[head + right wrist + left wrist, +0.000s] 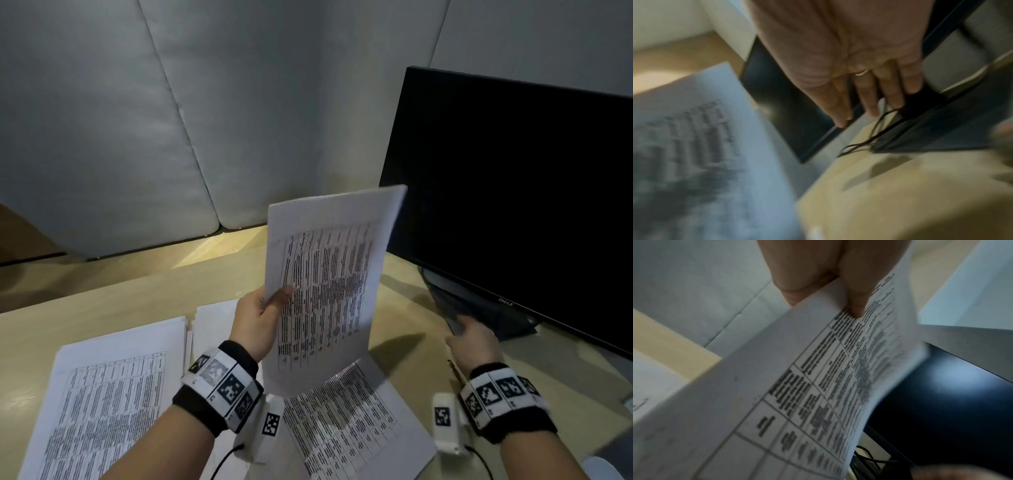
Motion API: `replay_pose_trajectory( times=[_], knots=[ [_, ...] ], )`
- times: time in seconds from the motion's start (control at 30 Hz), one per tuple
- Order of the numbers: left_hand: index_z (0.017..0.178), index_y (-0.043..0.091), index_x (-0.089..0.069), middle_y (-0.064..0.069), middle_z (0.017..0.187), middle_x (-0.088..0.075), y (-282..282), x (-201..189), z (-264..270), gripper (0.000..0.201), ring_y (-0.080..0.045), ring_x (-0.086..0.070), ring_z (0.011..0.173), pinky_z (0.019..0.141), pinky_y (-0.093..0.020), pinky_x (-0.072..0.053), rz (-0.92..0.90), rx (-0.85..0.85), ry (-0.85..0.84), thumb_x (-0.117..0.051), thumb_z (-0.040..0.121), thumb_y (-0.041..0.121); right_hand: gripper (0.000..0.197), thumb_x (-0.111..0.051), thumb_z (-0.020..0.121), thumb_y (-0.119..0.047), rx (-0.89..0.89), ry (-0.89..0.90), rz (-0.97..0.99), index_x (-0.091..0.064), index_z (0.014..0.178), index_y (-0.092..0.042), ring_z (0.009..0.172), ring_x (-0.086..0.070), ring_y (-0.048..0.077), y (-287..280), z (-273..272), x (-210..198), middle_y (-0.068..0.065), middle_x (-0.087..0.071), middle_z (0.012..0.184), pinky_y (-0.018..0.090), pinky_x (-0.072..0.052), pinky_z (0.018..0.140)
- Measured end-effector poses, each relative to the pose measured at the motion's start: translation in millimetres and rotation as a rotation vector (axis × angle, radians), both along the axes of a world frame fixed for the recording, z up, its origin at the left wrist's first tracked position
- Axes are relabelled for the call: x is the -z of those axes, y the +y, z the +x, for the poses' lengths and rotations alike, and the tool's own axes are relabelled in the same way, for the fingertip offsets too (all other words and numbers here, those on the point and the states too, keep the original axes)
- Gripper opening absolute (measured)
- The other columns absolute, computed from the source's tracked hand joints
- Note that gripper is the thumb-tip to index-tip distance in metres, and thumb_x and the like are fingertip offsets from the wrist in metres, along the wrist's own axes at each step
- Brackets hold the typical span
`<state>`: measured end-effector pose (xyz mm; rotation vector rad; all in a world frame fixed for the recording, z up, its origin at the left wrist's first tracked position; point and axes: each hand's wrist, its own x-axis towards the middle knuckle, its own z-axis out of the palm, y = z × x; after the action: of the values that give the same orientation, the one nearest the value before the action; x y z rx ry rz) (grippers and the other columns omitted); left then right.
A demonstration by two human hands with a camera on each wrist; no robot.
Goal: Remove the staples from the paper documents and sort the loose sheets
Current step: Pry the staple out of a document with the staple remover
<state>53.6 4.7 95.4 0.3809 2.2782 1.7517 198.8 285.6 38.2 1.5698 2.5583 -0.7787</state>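
The printed sheet (329,287) stands lifted above the surface (144,291), pinched at its left edge by the left hand (255,320); thin and floppy, it likely wants edge support. The right hand (474,342) reaches flat-fingered toward the monitor's (513,192) base, holding nothing

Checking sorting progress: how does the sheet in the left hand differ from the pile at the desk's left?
The held sheet stands nearly upright in the air; the left pile lies flat on the desk. The left hand pinches the held sheet at its edge; no hand touches the pile. The held sheet looks thin; the pile shows many stacked edges. Both are white with printed tables.
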Motion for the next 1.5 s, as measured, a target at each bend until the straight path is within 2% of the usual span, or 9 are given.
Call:
replay_pose_trajectory(
  times=[0.13, 0.33, 0.47, 0.57, 0.67, 0.83, 0.93, 1.23, 1.5],
  knots=[
    [0.082, 0.025, -0.063, -0.011, 0.088, -0.068, 4.3, -3.2, 2.1, 0.015, -0.027, -0.063, 0.085, 0.077, -0.039, -0.049, 0.015, 0.061, -0.027, -0.052, 0.093, 0.022, 0.035, -0.043, 0.091, -0.028, -0.116, -0.385, -0.054, -0.055, 0.124, -0.020, 0.109, -0.054, 0.030, 28.6, 37.8, 48.3, 0.014, -0.055, 0.126, 0.034, -0.043, 0.087],
    [0.080, 0.016, -0.065, -0.010, 0.077, -0.056, 9.6, 27.8, 9.8, 0.023, -0.021, -0.054, 0.075, 0.072, -0.034, -0.044, 0.001, 0.160, -0.163, -0.056, 0.089, 0.035, 0.037, -0.034, 0.098, -0.031, -0.035, -0.337, -0.121, -0.057, 0.090, -0.004, 0.100, -0.056, 0.032, 3.0, 38.7, 21.5, 0.022, -0.061, 0.114, 0.033, -0.041, 0.084],
    [0.080, 0.001, -0.062, -0.008, 0.072, -0.050, 9.2, 51.4, 21.8, 0.052, -0.017, -0.049, 0.069, 0.067, -0.029, -0.040, -0.075, 0.221, -0.241, -0.060, 0.079, 0.053, 0.045, -0.052, 0.091, -0.034, 0.147, -0.017, -0.136, -0.061, 0.100, 0.009, 0.097, -0.058, 0.037, -5.5, 24.3, -5.8, 0.031, -0.060, 0.103, 0.038, -0.044, 0.083],
    [0.069, 0.015, -0.058, -0.003, 0.068, -0.055, 10.5, 61.5, 27.5, 0.029, -0.020, -0.052, 0.066, 0.068, -0.029, -0.042, -0.141, 0.232, -0.246, -0.056, 0.089, 0.036, 0.039, -0.067, 0.081, -0.021, 0.227, 0.370, -0.062, -0.056, 0.109, 0.004, 0.098, -0.057, 0.035, -10.6, 3.3, -41.8, 0.026, -0.060, 0.108, 0.042, -0.044, 0.086],
    [0.069, 0.018, -0.058, -0.002, 0.071, -0.057, 12.2, 65.6, 31.7, 0.030, -0.018, -0.054, 0.069, 0.068, -0.027, -0.042, -0.156, 0.233, -0.252, -0.054, 0.083, 0.044, 0.048, -0.065, 0.072, -0.040, 0.197, 0.856, -0.075, -0.057, 0.108, -0.009, 0.097, -0.059, 0.027, -29.2, -23.4, -86.7, 0.016, -0.063, 0.106, 0.043, -0.047, 0.089],
    [0.066, 0.015, -0.056, 0.004, 0.062, -0.055, 21.0, 57.7, 43.1, 0.025, -0.013, -0.054, 0.059, 0.057, -0.018, -0.043, -0.149, 0.286, -0.273, -0.054, 0.092, 0.017, 0.026, -0.065, 0.084, -0.009, -0.022, 1.437, -0.369, -0.048, 0.103, -0.011, 0.070, -0.063, -0.001, -83.7, -61.3, -133.3, -0.007, -0.064, 0.081, 0.017, -0.051, 0.065],
    [0.075, 0.018, -0.066, 0.006, 0.070, -0.066, 24.1, 56.3, 48.0, 0.022, -0.005, -0.062, 0.067, 0.065, -0.018, -0.049, -0.146, 0.316, -0.251, -0.053, 0.091, 0.011, 0.029, -0.066, 0.082, -0.009, -0.141, 1.450, -0.458, -0.047, 0.103, -0.012, 0.074, -0.063, -0.002, -104.0, -78.6, -132.7, -0.008, -0.064, 0.085, 0.014, -0.050, 0.067],
    [0.090, 0.007, -0.068, -0.014, 0.092, -0.070, 24.1, 65.0, 51.7, 0.024, -0.027, -0.064, 0.090, 0.081, -0.036, -0.048, -0.230, 0.389, -0.114, -0.047, 0.085, 0.018, 0.029, -0.064, 0.071, -0.039, -0.069, 1.304, -0.481, -0.056, 0.089, -0.018, 0.072, -0.062, 0.010, -112.9, -93.2, -116.7, 0.001, -0.062, 0.079, 0.020, -0.050, 0.067],
    [0.086, 0.014, -0.065, 0.005, 0.078, -0.066, 23.9, 67.2, 53.2, 0.021, -0.007, -0.059, 0.074, 0.064, -0.012, -0.038, -0.329, 0.496, 0.034, -0.050, 0.087, 0.000, 0.045, -0.060, 0.059, -0.060, 0.046, 1.263, -0.460, -0.060, 0.077, -0.019, 0.077, -0.064, 0.030, -109.9, -96.6, -108.5, 0.008, -0.064, 0.076, 0.041, -0.054, 0.074]
  ],
)
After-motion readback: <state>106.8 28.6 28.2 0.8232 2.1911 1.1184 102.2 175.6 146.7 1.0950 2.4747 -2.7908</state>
